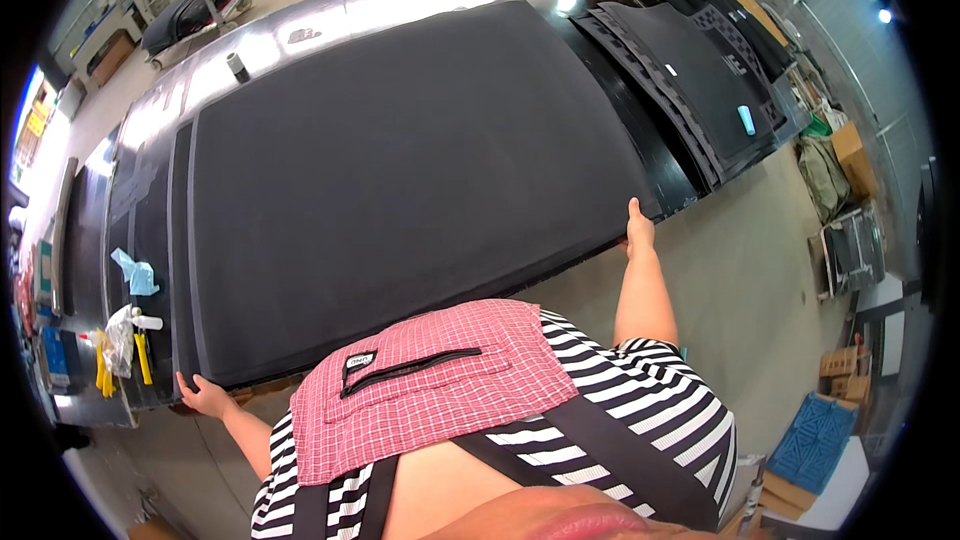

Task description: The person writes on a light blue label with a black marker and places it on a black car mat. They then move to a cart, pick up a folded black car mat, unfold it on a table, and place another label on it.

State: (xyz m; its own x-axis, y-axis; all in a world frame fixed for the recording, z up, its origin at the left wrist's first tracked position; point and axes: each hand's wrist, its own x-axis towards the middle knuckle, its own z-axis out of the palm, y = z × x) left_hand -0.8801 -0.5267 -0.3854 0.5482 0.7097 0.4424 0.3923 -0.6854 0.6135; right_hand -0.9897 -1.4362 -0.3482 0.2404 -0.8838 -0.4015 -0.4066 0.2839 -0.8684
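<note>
A large black sheet [420,160] with a smooth matte face lies flat over the dark worktable in front of me. My right hand [638,228] is closed on its near right corner, thumb on top and the other fingers hidden beneath. At the near left corner, my left hand [206,397] grips the edge of the sheet near a lighter grey strip [193,240] that runs along its left side. Part of the near edge is covered by my body and the pink checked apron [430,380].
Black mats [690,80] with checkered borders are stacked at the right, a light blue object [746,120] on top. A small cylinder [237,67] stands at the far edge. Yellow-handled tools [143,358], a white spray bottle [147,322] and a blue cloth [136,273] lie left.
</note>
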